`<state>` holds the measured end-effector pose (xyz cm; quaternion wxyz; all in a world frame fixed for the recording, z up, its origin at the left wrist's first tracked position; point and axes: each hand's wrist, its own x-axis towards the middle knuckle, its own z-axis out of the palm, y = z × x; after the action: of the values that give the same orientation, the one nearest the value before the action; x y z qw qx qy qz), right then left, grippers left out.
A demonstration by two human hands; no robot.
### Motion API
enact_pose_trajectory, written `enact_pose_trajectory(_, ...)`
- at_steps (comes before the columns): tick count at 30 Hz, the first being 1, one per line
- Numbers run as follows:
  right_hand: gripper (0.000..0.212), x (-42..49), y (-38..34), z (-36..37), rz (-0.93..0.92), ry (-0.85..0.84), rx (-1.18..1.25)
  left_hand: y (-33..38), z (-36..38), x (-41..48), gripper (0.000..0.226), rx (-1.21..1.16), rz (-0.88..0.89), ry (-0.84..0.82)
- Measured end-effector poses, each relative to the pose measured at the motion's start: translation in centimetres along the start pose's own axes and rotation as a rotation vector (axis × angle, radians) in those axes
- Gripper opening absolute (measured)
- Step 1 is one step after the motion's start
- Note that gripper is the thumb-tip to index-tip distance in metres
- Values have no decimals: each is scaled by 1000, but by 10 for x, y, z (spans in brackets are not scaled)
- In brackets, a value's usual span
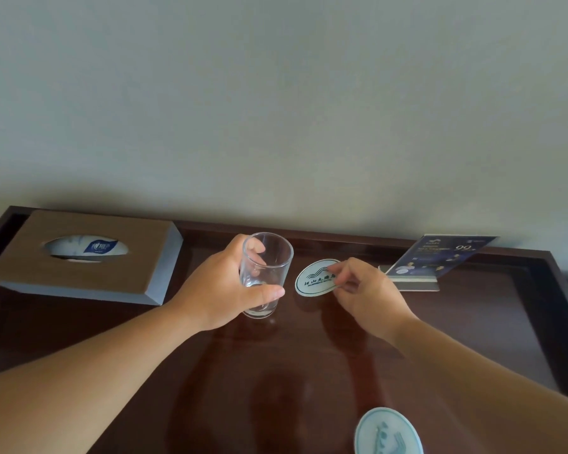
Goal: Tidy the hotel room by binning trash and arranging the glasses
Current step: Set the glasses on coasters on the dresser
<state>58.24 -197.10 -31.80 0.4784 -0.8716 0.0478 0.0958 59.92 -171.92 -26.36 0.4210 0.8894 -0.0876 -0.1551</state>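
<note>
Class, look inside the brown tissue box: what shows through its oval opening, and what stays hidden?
Through the tissue box's oval opening shows a white tissue pack with a blue logo. The rest of the pack is covered by the lid.

I note the near coaster (388,432) is cut by the bottom edge, its print blurred. My right hand (368,296) covers part of the far coaster (313,277). The leaflet (440,255) text is too small to read.
</note>
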Motion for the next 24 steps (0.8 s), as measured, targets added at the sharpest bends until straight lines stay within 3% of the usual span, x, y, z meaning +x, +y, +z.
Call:
enact_pose_trajectory(8, 28, 1, 10, -2, -52, -1, -400, -5, 0, 7, 69, 5, -5, -16)
enact_pose_trajectory(13, 18, -5, 11, 4, -17, -14, -530, -5, 3, 9, 65, -9, -14, -23)
enact_pose_trajectory(20, 75, 6, -3, 21, 4, -100, -608, -10, 1, 9, 66, -5, -19, -21)
enact_pose_trajectory(24, 78, 11, -6, 29, 0, -106, -668, -16, -2, 8, 70, 10, -23, -14)
